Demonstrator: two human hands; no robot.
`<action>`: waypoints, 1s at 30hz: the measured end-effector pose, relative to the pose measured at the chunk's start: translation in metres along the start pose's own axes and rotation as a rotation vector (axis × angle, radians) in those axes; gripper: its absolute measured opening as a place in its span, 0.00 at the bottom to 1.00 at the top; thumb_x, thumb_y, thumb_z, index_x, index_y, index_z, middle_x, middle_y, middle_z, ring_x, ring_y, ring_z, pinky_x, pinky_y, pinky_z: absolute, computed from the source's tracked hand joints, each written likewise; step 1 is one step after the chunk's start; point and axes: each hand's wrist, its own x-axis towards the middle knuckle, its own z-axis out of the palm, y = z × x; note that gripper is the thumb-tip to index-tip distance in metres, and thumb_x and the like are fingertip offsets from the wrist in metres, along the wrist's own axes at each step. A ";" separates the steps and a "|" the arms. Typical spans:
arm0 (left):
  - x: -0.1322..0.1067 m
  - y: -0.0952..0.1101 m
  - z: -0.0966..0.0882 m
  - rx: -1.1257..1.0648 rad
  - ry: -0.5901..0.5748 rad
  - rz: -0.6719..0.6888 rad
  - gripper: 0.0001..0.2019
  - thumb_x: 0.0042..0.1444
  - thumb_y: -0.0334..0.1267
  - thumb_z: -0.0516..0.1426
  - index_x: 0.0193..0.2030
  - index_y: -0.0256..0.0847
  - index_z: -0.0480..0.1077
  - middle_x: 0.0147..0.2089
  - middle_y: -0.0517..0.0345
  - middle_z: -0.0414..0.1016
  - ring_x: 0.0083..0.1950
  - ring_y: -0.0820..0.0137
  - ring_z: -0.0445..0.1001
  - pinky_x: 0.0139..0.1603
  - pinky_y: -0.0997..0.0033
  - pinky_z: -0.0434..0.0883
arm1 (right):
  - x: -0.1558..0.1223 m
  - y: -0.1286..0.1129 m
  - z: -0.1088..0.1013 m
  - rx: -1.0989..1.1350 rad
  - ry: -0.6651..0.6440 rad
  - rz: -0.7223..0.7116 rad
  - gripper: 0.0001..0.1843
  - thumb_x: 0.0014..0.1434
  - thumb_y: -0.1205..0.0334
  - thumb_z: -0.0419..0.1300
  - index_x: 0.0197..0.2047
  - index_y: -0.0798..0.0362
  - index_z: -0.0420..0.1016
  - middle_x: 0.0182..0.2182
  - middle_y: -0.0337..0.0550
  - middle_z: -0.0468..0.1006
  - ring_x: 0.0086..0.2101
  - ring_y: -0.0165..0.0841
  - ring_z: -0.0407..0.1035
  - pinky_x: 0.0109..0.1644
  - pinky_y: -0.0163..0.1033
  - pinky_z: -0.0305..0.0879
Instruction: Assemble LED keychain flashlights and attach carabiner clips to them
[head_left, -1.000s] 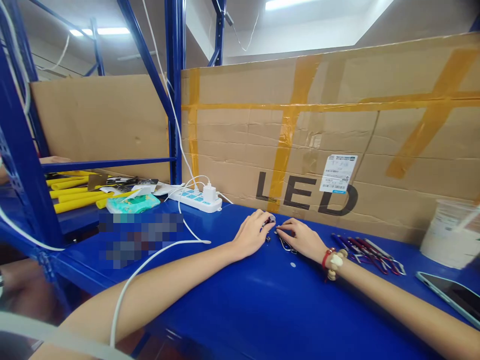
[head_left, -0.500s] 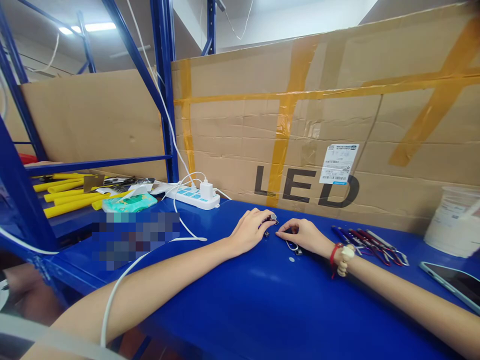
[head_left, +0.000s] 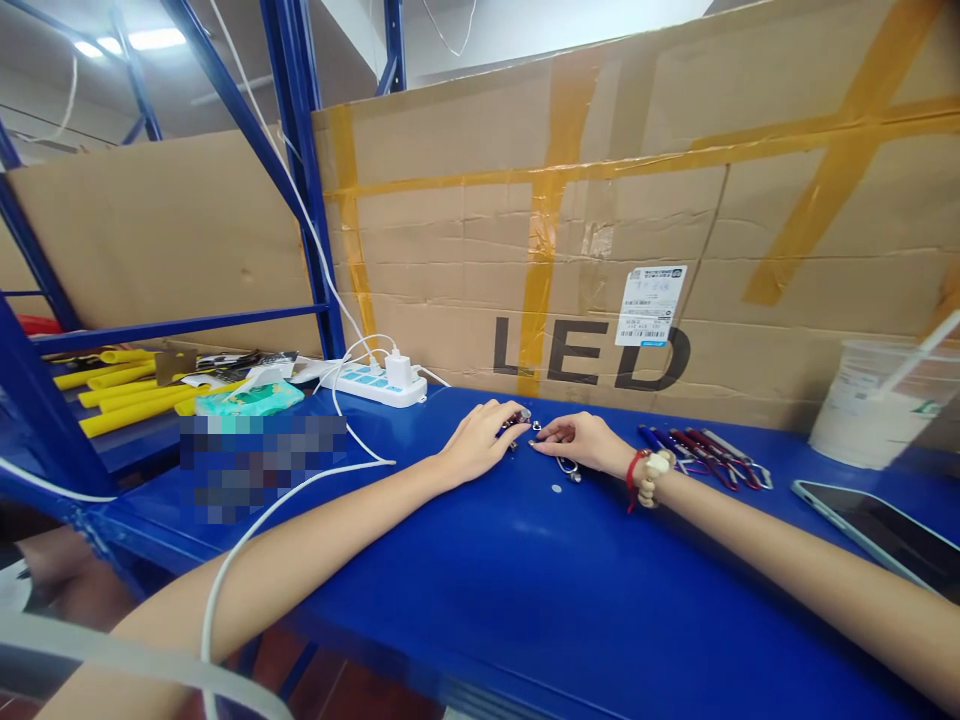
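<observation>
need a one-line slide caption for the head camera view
Left hand and right hand among small shiny parts on a blue table, before cardboard marked LED.

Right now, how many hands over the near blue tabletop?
2: the left hand, at a small shiny piece, and the right hand, beside a small metal loop. None seems hidden there.
</observation>
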 end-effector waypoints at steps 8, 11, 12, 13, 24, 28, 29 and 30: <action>-0.003 0.013 -0.005 0.078 -0.044 0.081 0.10 0.62 0.41 0.46 0.38 0.41 0.64 0.39 0.57 0.71 0.40 0.68 0.66 0.44 0.68 0.63 | -0.009 -0.007 0.000 -0.142 0.091 -0.082 0.06 0.53 0.61 0.60 0.32 0.53 0.76 0.33 0.46 0.79 0.36 0.39 0.71 0.38 0.38 0.61; -0.004 0.020 -0.006 0.108 -0.085 0.184 0.11 0.62 0.42 0.45 0.37 0.40 0.65 0.36 0.56 0.71 0.37 0.68 0.66 0.42 0.68 0.63 | -0.011 -0.008 0.001 -0.157 0.107 -0.084 0.05 0.53 0.62 0.59 0.31 0.53 0.76 0.30 0.45 0.79 0.34 0.39 0.71 0.33 0.36 0.60; -0.005 0.023 -0.006 0.113 -0.092 0.223 0.11 0.62 0.41 0.45 0.38 0.40 0.65 0.36 0.56 0.71 0.38 0.68 0.66 0.42 0.68 0.63 | -0.010 -0.007 0.001 -0.152 0.107 -0.086 0.05 0.53 0.63 0.59 0.31 0.53 0.76 0.29 0.44 0.78 0.33 0.37 0.71 0.32 0.36 0.59; -0.005 0.025 -0.007 0.117 -0.105 0.261 0.11 0.61 0.41 0.46 0.38 0.40 0.65 0.37 0.56 0.71 0.38 0.68 0.66 0.43 0.68 0.63 | -0.010 -0.006 0.001 -0.142 0.107 -0.089 0.05 0.53 0.64 0.59 0.31 0.53 0.76 0.28 0.43 0.78 0.32 0.36 0.71 0.31 0.35 0.59; -0.007 0.035 -0.006 0.171 -0.205 0.400 0.11 0.60 0.40 0.47 0.32 0.38 0.63 0.33 0.56 0.69 0.35 0.70 0.64 0.40 0.68 0.63 | -0.001 0.007 0.008 0.027 0.157 -0.067 0.07 0.48 0.59 0.63 0.30 0.52 0.79 0.25 0.38 0.78 0.26 0.28 0.69 0.26 0.30 0.56; -0.006 0.033 -0.005 0.149 -0.205 0.409 0.12 0.60 0.40 0.47 0.29 0.38 0.64 0.34 0.56 0.69 0.36 0.70 0.65 0.40 0.68 0.63 | -0.003 0.008 0.013 0.066 0.213 -0.058 0.08 0.48 0.56 0.63 0.29 0.51 0.79 0.26 0.37 0.79 0.26 0.27 0.69 0.25 0.30 0.54; -0.006 0.032 -0.005 0.147 -0.207 0.408 0.13 0.60 0.40 0.47 0.28 0.38 0.64 0.34 0.56 0.69 0.35 0.70 0.65 0.40 0.68 0.63 | -0.004 0.007 0.013 0.070 0.227 -0.057 0.08 0.48 0.56 0.63 0.29 0.51 0.79 0.26 0.37 0.79 0.26 0.27 0.69 0.25 0.30 0.54; -0.006 0.032 -0.005 0.144 -0.207 0.404 0.13 0.60 0.39 0.47 0.26 0.38 0.64 0.34 0.55 0.69 0.35 0.71 0.65 0.40 0.68 0.63 | -0.004 0.007 0.014 0.073 0.241 -0.061 0.08 0.48 0.56 0.63 0.29 0.50 0.79 0.25 0.36 0.79 0.26 0.27 0.68 0.24 0.30 0.54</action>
